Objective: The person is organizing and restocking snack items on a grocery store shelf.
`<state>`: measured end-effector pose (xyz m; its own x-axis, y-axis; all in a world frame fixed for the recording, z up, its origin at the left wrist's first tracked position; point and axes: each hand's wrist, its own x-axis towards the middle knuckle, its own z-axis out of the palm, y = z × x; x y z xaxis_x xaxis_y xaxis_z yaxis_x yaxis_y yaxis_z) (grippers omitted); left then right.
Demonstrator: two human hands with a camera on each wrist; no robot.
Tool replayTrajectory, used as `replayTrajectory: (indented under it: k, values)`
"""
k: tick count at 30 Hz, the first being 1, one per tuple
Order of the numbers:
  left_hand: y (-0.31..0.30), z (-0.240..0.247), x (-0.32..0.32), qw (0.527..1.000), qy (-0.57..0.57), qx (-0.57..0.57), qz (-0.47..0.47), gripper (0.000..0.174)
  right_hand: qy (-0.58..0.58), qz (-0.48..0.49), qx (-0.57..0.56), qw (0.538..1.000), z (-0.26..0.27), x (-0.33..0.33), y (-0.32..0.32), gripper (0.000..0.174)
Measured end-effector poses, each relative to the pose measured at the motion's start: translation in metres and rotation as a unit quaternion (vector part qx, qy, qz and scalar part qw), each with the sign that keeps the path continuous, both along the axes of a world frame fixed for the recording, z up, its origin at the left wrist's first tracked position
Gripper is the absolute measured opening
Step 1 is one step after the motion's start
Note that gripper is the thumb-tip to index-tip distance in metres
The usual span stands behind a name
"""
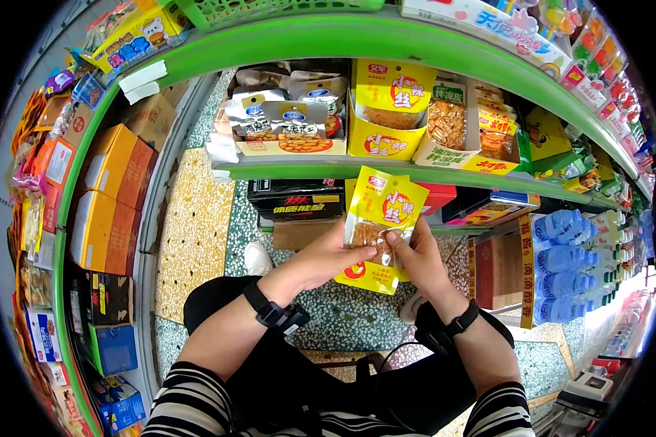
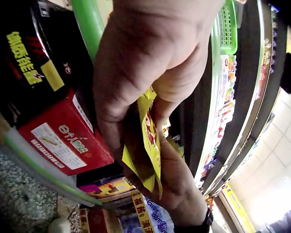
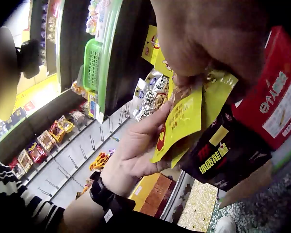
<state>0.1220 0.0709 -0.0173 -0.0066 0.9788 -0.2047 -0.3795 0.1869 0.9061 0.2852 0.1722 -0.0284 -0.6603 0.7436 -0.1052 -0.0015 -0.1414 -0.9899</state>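
Two yellow snack packets (image 1: 386,200) overlap in front of the lower shelf, the upper one showing a clear window with brown strips. The left hand (image 1: 321,258) grips their left side, its thumb across the window; the right hand (image 1: 424,264) pinches the right side, thumb on the front. In the left wrist view the packets (image 2: 149,141) are seen edge-on between the left hand (image 2: 150,58) and the right hand (image 2: 177,182). In the right wrist view the packets (image 3: 184,121) fan apart slightly, between the left hand (image 3: 136,145) and the right hand (image 3: 213,39).
Behind the hands, a green-edged shelf (image 1: 284,172) carries an open yellow box (image 1: 388,140) of similar packets, beside boxes of other snacks. Below are a black box (image 1: 296,198) and a red box (image 1: 439,197). Bottled water (image 1: 561,266) stands at right; cartons (image 1: 109,197) fill the left shelf.
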Motion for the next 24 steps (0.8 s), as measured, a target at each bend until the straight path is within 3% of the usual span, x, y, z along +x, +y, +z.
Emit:
replayTrajectory:
  k: [5, 9, 18, 21, 22, 24]
  values:
    - [-0.003, -0.007, 0.000, 0.999, -0.007, -0.027, -0.015, 0.054, 0.022, 0.001, 0.046, 0.999, -0.022, -0.002, 0.000, 0.040]
    - [-0.006, -0.012, 0.005, 0.999, 0.031, -0.010, 0.025, 0.049, 0.009, 0.010, 0.005, 1.000, -0.023, -0.004, -0.019, 0.046]
    - [-0.012, -0.027, 0.008, 0.997, 0.001, -0.056, 0.049, 0.040, -0.036, 0.068, -0.022, 0.997, -0.022, -0.002, -0.019, 0.050]
    - [-0.013, -0.018, -0.017, 0.952, 0.279, -0.072, -0.105, 0.047, -0.058, 0.092, -0.053, 0.993, -0.028, 0.006, -0.009, 0.049]
    - [-0.015, -0.018, -0.026, 0.929, 0.348, -0.048, -0.113, 0.048, -0.064, 0.105, -0.070, 0.990, -0.031, 0.011, -0.003, 0.049]
    - [-0.018, -0.014, -0.046, 0.773, 0.616, -0.106, -0.105, 0.042, -0.132, 0.123, -0.051, 0.982, -0.049, 0.019, 0.005, 0.051]
